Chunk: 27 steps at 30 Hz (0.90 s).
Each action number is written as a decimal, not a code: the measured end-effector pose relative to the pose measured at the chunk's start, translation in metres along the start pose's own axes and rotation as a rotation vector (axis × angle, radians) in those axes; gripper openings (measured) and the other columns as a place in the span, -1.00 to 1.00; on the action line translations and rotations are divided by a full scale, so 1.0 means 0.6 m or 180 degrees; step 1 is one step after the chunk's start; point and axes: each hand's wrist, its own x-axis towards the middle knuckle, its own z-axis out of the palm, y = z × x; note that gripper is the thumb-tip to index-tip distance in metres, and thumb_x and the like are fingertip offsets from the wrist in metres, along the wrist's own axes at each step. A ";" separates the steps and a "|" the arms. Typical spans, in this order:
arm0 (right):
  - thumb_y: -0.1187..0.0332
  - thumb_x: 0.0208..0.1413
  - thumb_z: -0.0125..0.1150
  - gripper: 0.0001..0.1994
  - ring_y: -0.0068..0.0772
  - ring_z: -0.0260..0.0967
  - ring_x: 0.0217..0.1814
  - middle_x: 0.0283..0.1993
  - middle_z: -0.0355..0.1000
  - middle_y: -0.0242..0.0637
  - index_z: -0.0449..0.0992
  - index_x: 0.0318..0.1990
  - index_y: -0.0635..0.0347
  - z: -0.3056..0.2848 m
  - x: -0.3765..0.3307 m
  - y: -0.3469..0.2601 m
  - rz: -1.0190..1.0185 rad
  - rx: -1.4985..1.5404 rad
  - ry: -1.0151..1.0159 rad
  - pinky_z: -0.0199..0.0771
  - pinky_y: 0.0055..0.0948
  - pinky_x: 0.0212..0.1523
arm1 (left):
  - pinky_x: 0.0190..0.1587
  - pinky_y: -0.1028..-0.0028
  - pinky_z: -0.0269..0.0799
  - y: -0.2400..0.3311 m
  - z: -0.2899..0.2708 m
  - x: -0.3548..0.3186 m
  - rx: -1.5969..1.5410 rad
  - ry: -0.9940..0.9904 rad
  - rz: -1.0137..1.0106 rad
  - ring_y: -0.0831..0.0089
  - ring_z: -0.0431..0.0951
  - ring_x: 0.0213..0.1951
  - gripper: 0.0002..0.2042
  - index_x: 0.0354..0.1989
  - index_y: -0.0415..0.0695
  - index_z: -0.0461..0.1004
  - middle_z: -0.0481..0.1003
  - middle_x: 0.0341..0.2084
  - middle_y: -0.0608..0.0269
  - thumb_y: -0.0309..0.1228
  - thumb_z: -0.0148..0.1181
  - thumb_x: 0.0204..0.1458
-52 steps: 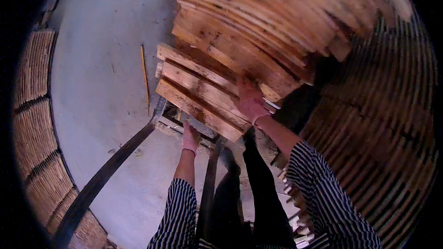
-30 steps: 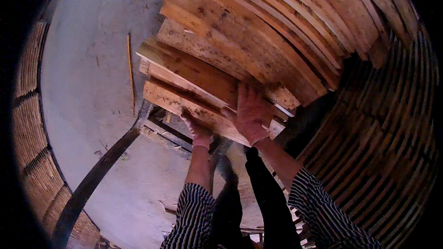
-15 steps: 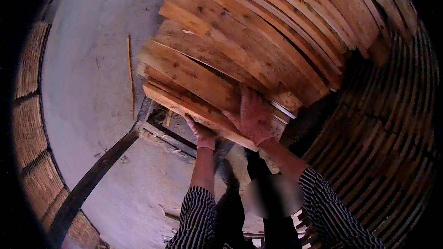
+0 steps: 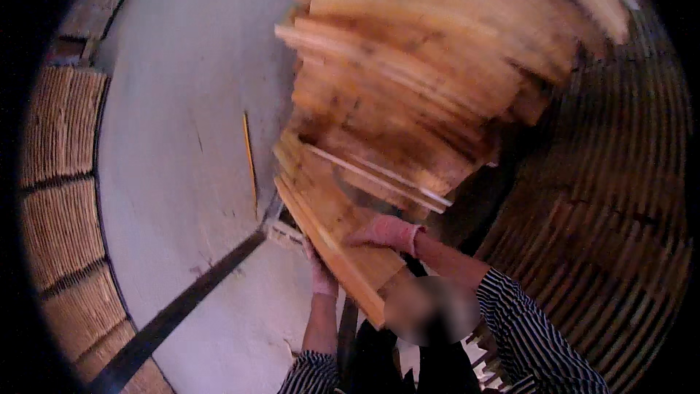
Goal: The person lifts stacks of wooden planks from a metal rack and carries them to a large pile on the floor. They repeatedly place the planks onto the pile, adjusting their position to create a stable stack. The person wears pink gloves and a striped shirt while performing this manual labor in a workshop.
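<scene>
A small bundle of wooden planks (image 4: 318,203) is between my two hands, slanting from the upper left down toward my body. My left hand (image 4: 321,274), in a pink glove, is closed on the bundle's left long side, its fingers partly hidden by the wood. On the right, my pink-gloved right hand (image 4: 392,235) grips the other side, thumb lying over the top face. Just beyond lies a large pile of planks (image 4: 430,76), blurred by motion. A loose plank (image 4: 375,174) with a pale edge rests at the pile's near side.
Close-set rows of stacked boards (image 4: 590,197) fill the right side. More board stacks (image 4: 62,230) line the left. A thin wooden strip (image 4: 250,164) lies on the grey floor (image 4: 182,102). A dark band (image 4: 182,306) runs from the lower left toward the bundle.
The bundle has come away from the pile's near edge, moved toward my body and turned steeper. Both hands moved with it. The whole view has shifted.
</scene>
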 end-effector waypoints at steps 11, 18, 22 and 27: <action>0.05 -0.16 0.52 -0.10 -0.20 0.41 0.25 0.25 0.48 -0.13 0.30 0.38 0.15 0.170 -0.287 -0.288 -0.1584 -0.1114 0.0349 0.45 -0.17 0.24 | 0.51 0.02 -0.02 0.204 0.012 -0.236 -0.0208 -0.1777 0.0576 0.09 0.07 0.48 -0.09 0.58 0.12 -0.06 0.04 0.52 0.22 0.44 -0.19 0.19; 0.07 -0.20 0.52 0.05 0.03 0.43 0.28 0.25 0.45 0.01 0.06 0.48 0.07 0.135 -0.521 -0.467 -0.1956 -0.1833 0.1711 0.49 -0.12 0.22 | 0.45 0.08 0.16 0.362 0.335 -0.206 0.0968 -0.2381 0.2413 0.12 0.19 0.43 -0.13 0.54 -0.17 -0.10 0.10 0.44 -0.06 0.33 -0.28 0.32; 0.09 -0.23 0.56 0.10 0.01 0.44 0.30 0.25 0.43 0.07 0.03 0.49 0.12 0.080 -0.495 -0.472 -0.2744 -0.2013 0.2672 0.49 -0.16 0.23 | 0.37 0.08 0.32 0.399 0.476 -0.030 0.1733 -0.2141 0.5761 0.12 0.30 0.35 -0.14 0.46 -0.29 -0.03 0.17 0.36 -0.16 0.23 -0.06 0.30; 0.09 -0.22 0.62 0.14 -0.07 0.41 0.33 0.26 0.43 0.07 0.02 0.50 0.20 0.001 -0.602 -0.411 -0.3581 -0.2167 0.3746 0.47 -0.18 0.26 | 0.37 0.05 0.36 0.385 0.715 -0.145 0.2033 -0.2843 0.6218 0.13 0.38 0.28 -0.18 0.38 -0.33 0.06 0.22 0.30 -0.13 0.14 0.11 0.24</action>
